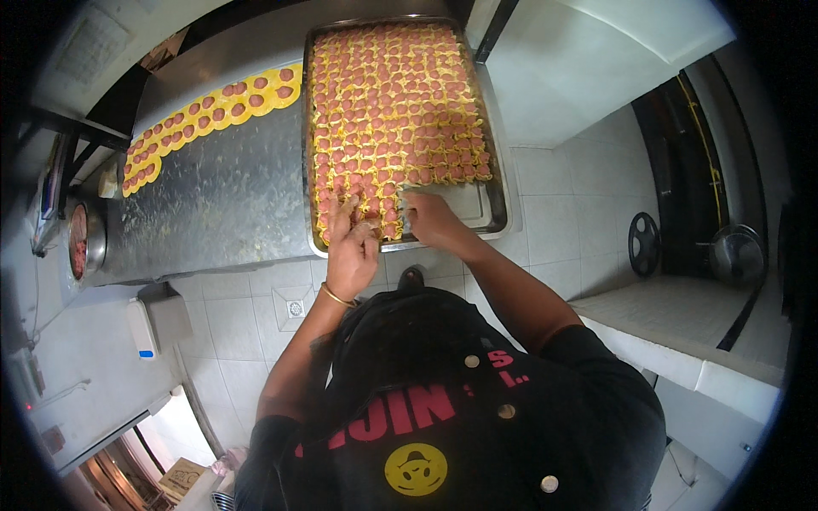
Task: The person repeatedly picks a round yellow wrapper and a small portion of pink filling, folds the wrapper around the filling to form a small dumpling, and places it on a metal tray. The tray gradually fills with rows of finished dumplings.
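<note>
A large, rectangular metal tray (464, 206) rests at the right end of the metal counter (230, 187). Close rows of small yellow dumplings (388, 111) with pink filling cover most of it. At the tray's near left, a narrower block of dumplings reaches toward the near rim; to the right of that block, the tray's metal bottom shows.

The left hand (352, 255) reaches over the near rim onto this block, its fingers bent and partly apart among the dumplings; whether they grip one cannot be told. A thin bracelet (338, 295) circles the left wrist. The right hand (433, 220) is over the tray just right of the same block, fingers curled, fingertips close against the block's right edge. Its grip is too small and blurred to tell.

Left of the tray, along the far side of the counter, a long yellow dough sheet (273, 100) carries pink balls of filling (256, 100). At the counter's left end stands a metal bowl (98, 241) with pink filling inside. Near the counter, a square drain (295, 308) is set in the pale tiled floor (234, 328). Well to the right are a black wheel (644, 244) and a metal pot (737, 255).
</note>
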The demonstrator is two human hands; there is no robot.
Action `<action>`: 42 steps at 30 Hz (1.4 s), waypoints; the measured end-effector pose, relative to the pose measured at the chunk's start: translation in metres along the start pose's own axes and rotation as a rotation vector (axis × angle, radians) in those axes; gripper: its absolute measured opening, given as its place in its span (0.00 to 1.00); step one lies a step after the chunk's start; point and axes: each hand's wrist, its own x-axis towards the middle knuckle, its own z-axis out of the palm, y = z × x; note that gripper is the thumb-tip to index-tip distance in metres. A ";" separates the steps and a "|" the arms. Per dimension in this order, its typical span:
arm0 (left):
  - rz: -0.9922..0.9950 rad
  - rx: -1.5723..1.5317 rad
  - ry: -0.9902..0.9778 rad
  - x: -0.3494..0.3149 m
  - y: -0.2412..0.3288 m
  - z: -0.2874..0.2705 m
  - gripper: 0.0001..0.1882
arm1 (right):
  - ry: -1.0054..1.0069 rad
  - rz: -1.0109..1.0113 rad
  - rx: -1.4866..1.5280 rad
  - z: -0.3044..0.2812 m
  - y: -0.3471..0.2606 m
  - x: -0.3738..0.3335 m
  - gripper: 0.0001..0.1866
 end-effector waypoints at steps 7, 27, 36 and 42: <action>-0.080 -0.063 0.235 -0.015 -0.034 -0.033 0.12 | -0.024 0.016 -0.032 0.003 -0.002 -0.006 0.09; -0.252 -0.012 0.330 -0.059 -0.166 -0.117 0.10 | 0.103 0.065 -0.083 0.008 -0.031 -0.002 0.11; -0.482 -0.600 0.366 -0.015 -0.284 -0.221 0.04 | 0.337 0.090 0.110 0.076 -0.195 0.061 0.21; -0.678 -0.952 0.511 -0.053 -0.354 -0.285 0.09 | -0.104 -0.548 -0.472 0.279 -0.319 0.231 0.21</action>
